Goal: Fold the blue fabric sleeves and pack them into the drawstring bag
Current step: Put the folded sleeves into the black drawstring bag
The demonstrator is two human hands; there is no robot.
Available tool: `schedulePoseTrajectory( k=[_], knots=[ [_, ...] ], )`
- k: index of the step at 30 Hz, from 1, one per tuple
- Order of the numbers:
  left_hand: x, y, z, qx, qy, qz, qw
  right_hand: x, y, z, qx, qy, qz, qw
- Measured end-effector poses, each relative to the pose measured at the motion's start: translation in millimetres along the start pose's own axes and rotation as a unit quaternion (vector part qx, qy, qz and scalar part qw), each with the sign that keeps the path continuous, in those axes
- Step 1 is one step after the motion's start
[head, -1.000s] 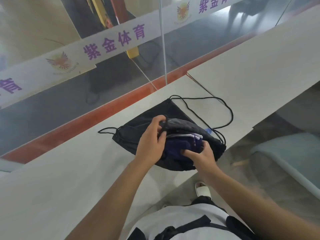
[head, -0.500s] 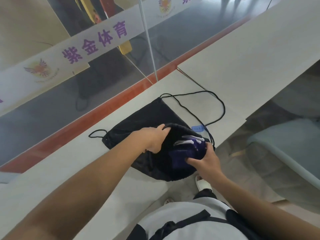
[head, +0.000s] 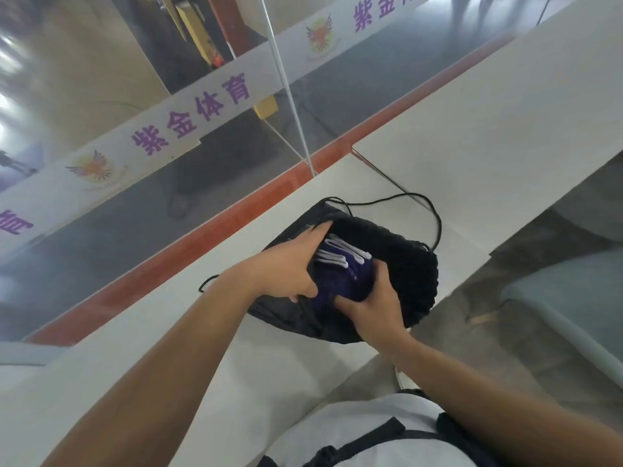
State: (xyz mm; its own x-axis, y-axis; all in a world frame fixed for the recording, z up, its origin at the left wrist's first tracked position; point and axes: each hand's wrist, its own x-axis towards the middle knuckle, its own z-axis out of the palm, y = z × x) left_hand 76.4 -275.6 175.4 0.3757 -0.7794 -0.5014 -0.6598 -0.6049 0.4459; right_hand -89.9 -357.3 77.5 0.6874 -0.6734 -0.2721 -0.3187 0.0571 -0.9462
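Observation:
A black drawstring bag point(head: 409, 274) lies near the front edge of the white counter point(head: 236, 358), its mouth open toward me. A folded bundle of dark blue sleeves point(head: 340, 281) with white stripes sits in the mouth, partly inside. My left hand point(head: 286, 269) presses on the bundle's left side, fingers along the bag's rim. My right hand point(head: 374, 310) grips the bundle and the bag's near edge from the right. The bag's black cord point(head: 435, 217) loops over the counter behind it.
A glass partition point(head: 202, 79) with a white banner of purple characters rises behind the counter, with a red strip point(head: 188, 251) at its base. A second white counter panel point(head: 488, 136) runs to the right. Beyond the front edge are the floor and a pale seat point(head: 569, 305).
My left hand has moved from holding up the bag's rim down onto the sleeve bundle. The bundle sits deeper in the bag's mouth, and the bag's rim is bunched up around it.

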Motion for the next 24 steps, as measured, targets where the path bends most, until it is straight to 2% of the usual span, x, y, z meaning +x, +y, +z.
schedulePoseTrajectory(
  k=[4,8,12,14,16,18,19,20,22,24],
  knots=[
    [-9,6,-4,-0.032,0.013,0.006,0.999,37,-20,23,-0.007,-0.029,-0.004,1.000],
    [-19,3,-18,-0.036,0.039,0.016,0.998,63,-37,27,-0.025,-0.111,0.003,0.994],
    [-22,-12,-22,-0.017,0.080,-0.009,0.997,46,-41,-7,-0.084,-0.127,-0.007,0.988],
    [-22,-20,-16,-0.013,0.075,-0.019,0.997,24,-32,-34,-0.093,-0.132,-0.035,0.986],
    [-23,-25,-7,-0.015,0.074,-0.022,0.997,5,-25,-61,-0.107,-0.069,-0.096,0.987],
    [-29,-28,2,-0.020,0.106,-0.021,0.994,3,-18,-83,-0.138,0.031,-0.143,0.980],
    [-32,-29,8,-0.027,0.129,-0.018,0.991,9,-16,-90,-0.174,0.055,-0.149,0.972],
    [-35,-30,14,-0.037,0.152,-0.012,0.988,17,-13,-95,-0.215,0.049,-0.139,0.965],
    [-42,-30,32,-0.061,0.185,0.007,0.981,36,-9,-98,-0.275,-0.015,-0.094,0.957],
    [-47,-29,57,-0.050,0.213,0.021,0.975,51,-4,-94,-0.313,-0.076,-0.086,0.943]
  ],
)
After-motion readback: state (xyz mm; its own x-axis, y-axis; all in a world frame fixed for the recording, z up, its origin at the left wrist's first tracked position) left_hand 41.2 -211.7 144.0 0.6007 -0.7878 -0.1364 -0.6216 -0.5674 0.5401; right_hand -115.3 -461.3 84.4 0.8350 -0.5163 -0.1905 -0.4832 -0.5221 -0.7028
